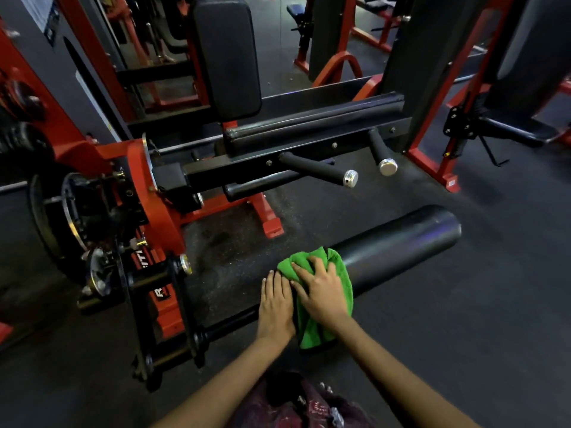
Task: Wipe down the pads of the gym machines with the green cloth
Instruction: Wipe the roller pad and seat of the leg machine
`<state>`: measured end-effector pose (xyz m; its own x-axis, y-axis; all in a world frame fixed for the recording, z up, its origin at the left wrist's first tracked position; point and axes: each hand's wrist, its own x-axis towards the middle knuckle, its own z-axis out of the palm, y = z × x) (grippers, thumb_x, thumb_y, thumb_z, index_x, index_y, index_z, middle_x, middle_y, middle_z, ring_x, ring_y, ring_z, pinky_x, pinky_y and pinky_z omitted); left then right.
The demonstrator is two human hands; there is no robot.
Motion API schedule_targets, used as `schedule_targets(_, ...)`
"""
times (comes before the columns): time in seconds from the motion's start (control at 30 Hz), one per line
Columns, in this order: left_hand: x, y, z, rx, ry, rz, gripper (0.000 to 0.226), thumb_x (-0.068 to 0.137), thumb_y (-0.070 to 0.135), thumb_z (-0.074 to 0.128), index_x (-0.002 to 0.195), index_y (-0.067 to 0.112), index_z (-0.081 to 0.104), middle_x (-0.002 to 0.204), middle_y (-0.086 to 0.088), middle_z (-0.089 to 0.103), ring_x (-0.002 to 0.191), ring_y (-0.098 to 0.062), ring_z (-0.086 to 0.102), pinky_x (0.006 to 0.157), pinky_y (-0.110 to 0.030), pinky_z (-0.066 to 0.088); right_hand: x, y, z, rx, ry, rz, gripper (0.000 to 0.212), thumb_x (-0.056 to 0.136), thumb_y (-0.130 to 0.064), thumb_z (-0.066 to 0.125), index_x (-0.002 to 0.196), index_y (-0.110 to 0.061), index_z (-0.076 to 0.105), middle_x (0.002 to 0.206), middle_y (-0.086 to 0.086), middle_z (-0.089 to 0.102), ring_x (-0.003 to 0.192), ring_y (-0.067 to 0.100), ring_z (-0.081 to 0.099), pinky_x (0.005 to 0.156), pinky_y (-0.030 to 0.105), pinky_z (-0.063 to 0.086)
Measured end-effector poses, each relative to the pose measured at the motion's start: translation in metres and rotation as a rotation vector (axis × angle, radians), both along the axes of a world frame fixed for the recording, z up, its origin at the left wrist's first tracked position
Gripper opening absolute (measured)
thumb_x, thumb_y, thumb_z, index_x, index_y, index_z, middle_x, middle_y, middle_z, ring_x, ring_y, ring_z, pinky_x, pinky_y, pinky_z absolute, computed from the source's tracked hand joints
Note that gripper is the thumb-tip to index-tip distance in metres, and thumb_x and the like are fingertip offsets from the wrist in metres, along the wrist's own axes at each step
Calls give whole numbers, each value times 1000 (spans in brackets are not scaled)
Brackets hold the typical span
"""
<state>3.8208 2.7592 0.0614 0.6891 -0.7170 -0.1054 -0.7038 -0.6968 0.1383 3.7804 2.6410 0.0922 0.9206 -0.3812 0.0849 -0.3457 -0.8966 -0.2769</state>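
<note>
Nearest the camera is a dark patterned garment (296, 406) at the bottom edge, between the two forearms; a little farther, the left hand (276, 305) lies flat with straight fingers on the near left end of the black roller pad (398, 239), touching the edge of the green cloth (336, 291) and gripping nothing; to its right, the right hand (321, 290) presses down on the cloth, its fingers curled into the bunched fabric, so it is clamped on the cloth; the cloth drapes over the roller's left part and hangs toward the camera.

To do this step well, I would keep the left hand steadying the roller so it does not spin, and draw the cloth to the right along the whole length, then turn to the underside; the far right end looks not yet covered.

On the red frame (160, 230) at left, a black label shows white letters, only partly readable ("R", "TT"); the brand I cannot tell.
</note>
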Motion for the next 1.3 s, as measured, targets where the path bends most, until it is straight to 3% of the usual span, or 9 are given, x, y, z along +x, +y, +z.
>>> schedule_targets(0.07, 6, -4, 5, 23, 99, 43, 127, 46, 49, 86, 142, -11, 28, 147, -28, 32, 139, -40, 28, 116, -43, 8, -2, -30, 2, -9, 22, -35, 37, 92, -42, 52, 124, -26, 62, 132, 13, 51, 104, 41, 49, 84, 44, 47)
schedule_targets(0.17, 12, -6, 17, 61, 146, 20, 126, 68, 68, 67, 149, 0, -2, 158, -14, -1, 147, -30, -2, 118, -41, -10, -5, -100, 2, -27, 63, -255, 41, 94, -45, 50, 131, -28, 56, 141, 12, 42, 115, 40, 42, 97, 42, 38)
schedule_targets(0.27, 28, -9, 28, 4, 175, 14, 126, 61, 74, 69, 149, 6, 10, 154, -10, 16, 144, -25, 15, 119, -43, -1, -6, -144, 3, 71, 91, -391, 44, 94, -45, 50, 134, -27, 54, 142, 14, 38, 123, 41, 39, 106, 42, 28)
schedule_targets(0.43, 51, -35, 42, 120, 345, 15, 127, 55, 75, 72, 146, 4, 19, 152, -11, 28, 140, -27, 28, 115, -56, 4, 2, -94, 15, 70, 97, -382, 42, 94, -44, 50, 133, -30, 53, 146, 10, 32, 123, 41, 34, 95, 46, 38)
schedule_targets(0.6, 60, -57, 45, 240, 364, 8, 82, 69, 42, 76, 137, 13, 42, 140, -9, 48, 130, -27, 44, 113, -57, 22, -1, -13, 12, 55, 101, -94, 44, 93, -43, 50, 136, -30, 49, 145, 8, 34, 120, 37, 35, 89, 42, 43)
schedule_targets(0.77, 57, -54, 52, 270, 450, 52, 130, 53, 62, 82, 148, 5, 15, 154, -13, 25, 141, -30, 26, 115, -49, 22, -19, -93, 6, 5, 109, -198, 45, 94, -46, 48, 137, -32, 48, 146, 8, 34, 121, 39, 37, 95, 43, 39)
schedule_targets(0.93, 53, -56, 55, 292, 447, 77, 132, 55, 62, 81, 150, 6, 10, 156, -11, 20, 143, -29, 22, 117, -51, 13, -20, -179, 4, 99, 144, -355, 49, 94, -49, 47, 139, -32, 46, 149, 13, 29, 129, 42, 32, 110, 44, 21)
schedule_targets(1.03, 52, -55, 54, 272, 443, 101, 131, 53, 62, 82, 150, 8, 14, 155, -10, 24, 141, -29, 25, 117, -51, 15, -7, -168, 10, 187, 142, -413, 46, 94, -46, 48, 137, -29, 49, 150, 14, 26, 132, 44, 26, 110, 50, 25)
schedule_targets(1.3, 36, -57, 46, 258, 261, 142, 119, 53, 56, 84, 144, 6, 23, 147, -9, 35, 136, -27, 32, 115, -54, 17, -9, -50, 15, 129, 143, 39, 43, 94, -43, 48, 136, -34, 48, 144, 7, 33, 119, 37, 34, 94, 41, 40)
